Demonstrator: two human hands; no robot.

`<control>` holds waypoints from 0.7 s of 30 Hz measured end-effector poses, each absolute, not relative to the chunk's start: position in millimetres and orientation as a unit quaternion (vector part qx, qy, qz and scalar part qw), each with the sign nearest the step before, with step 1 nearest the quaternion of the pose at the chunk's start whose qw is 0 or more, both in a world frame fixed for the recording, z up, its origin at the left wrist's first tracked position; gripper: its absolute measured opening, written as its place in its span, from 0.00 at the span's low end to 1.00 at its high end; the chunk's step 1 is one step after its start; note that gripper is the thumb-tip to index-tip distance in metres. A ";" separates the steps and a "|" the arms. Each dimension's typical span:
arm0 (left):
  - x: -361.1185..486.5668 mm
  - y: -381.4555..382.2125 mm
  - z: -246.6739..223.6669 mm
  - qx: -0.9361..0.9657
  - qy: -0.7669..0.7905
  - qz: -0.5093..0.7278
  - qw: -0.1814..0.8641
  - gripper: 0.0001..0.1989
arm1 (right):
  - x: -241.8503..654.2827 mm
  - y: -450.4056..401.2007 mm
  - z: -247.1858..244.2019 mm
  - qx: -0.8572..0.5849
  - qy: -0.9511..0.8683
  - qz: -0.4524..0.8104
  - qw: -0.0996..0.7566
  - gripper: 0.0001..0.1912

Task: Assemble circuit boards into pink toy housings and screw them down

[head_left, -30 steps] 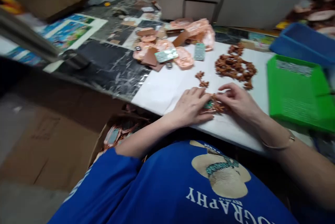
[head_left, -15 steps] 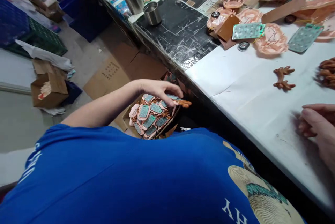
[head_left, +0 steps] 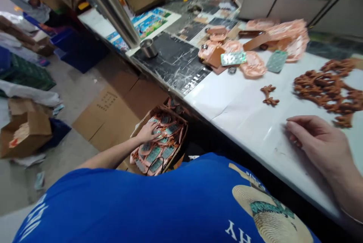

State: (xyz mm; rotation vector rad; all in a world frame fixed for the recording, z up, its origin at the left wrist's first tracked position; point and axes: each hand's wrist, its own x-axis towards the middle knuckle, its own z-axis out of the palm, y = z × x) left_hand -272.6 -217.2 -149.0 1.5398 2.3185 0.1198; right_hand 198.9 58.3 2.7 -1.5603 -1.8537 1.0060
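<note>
Now the left hand [head_left: 147, 131] had dropped from above the cardboard box [head_left: 136, 125] onto the finished pieces [head_left: 159, 146] inside, its grip released, the assembled piece no longer held. Meanwhile the right hand [head_left: 317, 148] lay empty on the white surface [head_left: 244, 99], near the brown antler parts [head_left: 326, 86].

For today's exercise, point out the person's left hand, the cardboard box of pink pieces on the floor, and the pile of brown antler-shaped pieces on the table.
left hand [head_left: 148, 131], head view, back of the hand.
cardboard box [head_left: 181, 145], head view, right wall.
pile of brown antler-shaped pieces [head_left: 326, 88], head view, middle of the heap.
</note>
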 end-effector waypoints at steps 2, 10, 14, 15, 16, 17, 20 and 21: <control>-280.7 -189.3 -133.2 0.547 0.825 0.113 0.081 0.16 | 199.6 59.2 1.1 -0.559 -0.690 0.384 0.253 0.20; -255.8 -23.8 -20.6 0.615 0.705 0.322 -0.140 0.09 | 199.6 57.7 -1.8 -0.521 -0.713 0.388 0.264 0.22; -208.2 53.3 19.7 0.740 0.575 0.330 -0.116 0.09 | 198.5 57.5 -3.2 -0.504 -0.729 0.384 0.260 0.18; -196.1 73.7 26.4 0.752 0.570 0.319 -0.094 0.10 | 198.2 57.5 -3.4 -0.499 -0.734 0.382 0.257 0.18; -184.2 94.8 31.7 0.754 0.576 0.307 -0.069 0.11 | 197.8 57.6 -3.6 -0.494 -0.739 0.379 0.256 0.17; -172.5 116.5 35.6 0.751 0.593 0.287 -0.046 0.12 | 197.5 57.8 -3.8 -0.490 -0.744 0.376 0.257 0.17; -139.7 181.4 40.7 0.735 0.633 0.245 -0.003 0.17 | 196.1 59.0 -4.5 -0.474 -0.755 0.369 0.260 0.14; -129.8 201.6 41.1 0.730 0.640 0.238 0.006 0.19 | 195.6 59.6 -4.6 -0.470 -0.756 0.371 0.263 0.14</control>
